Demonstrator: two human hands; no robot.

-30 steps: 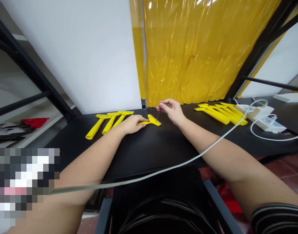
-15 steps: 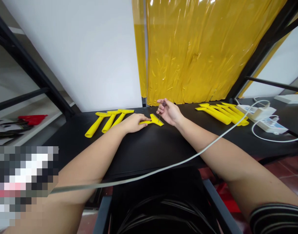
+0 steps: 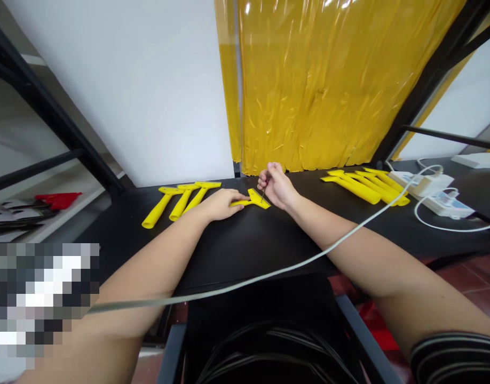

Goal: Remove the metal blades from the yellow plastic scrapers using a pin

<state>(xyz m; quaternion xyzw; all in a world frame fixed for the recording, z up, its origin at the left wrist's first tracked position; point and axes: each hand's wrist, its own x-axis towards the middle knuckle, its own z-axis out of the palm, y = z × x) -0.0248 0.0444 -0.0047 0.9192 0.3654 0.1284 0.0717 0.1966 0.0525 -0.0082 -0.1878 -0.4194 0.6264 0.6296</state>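
In the head view, my left hand point(image 3: 221, 205) presses the handle of a yellow scraper point(image 3: 258, 199) down on the black tabletop point(image 3: 245, 245). The scraper's wide head points right, away from my fingers. Over that head, my right hand point(image 3: 281, 189) is closed round a small screwdriver point(image 3: 262, 196). Its thin shaft slants down to the scraper head, while my fingers hide the grip. Whether the tip sits in a screw is too small to make out. Several more yellow scrapers point(image 3: 157, 209) lie side by side just left of my left hand.
Another group of yellow scrapers point(image 3: 355, 190) lies on the right. Beside it are white power strips point(image 3: 441, 197) with plugs. A white cable point(image 3: 265, 276) runs across the view, over both forearms. Behind the table stand a white panel point(image 3: 149, 96) and a yellow plastic curtain point(image 3: 329, 90).
My right fingers have curled over, so the dark screwdriver grip seen before is now covered. My left hand stays on the scraper. The camera view has shifted slightly.
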